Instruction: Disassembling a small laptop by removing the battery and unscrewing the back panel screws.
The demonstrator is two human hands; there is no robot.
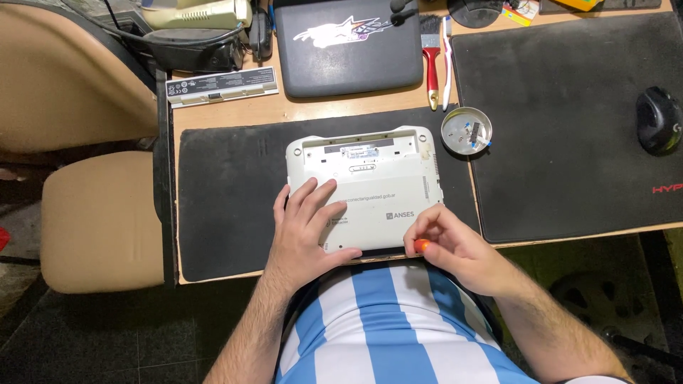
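Left hand: flat and spread, pressing the white netbook.
Right hand: pinched shut on an orange-handled screwdriver at the near edge.
Netbook: upside down on the black mat (battery bay empty).
Handling: light, rigid plastic, probably slippery; best gripped by the side edges.

The right hand hides most of an orange-tipped tool, seemingly a screwdriver.

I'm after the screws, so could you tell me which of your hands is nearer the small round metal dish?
Right. The right hand is below the dish; the left hand is farther off, on the white laptop.
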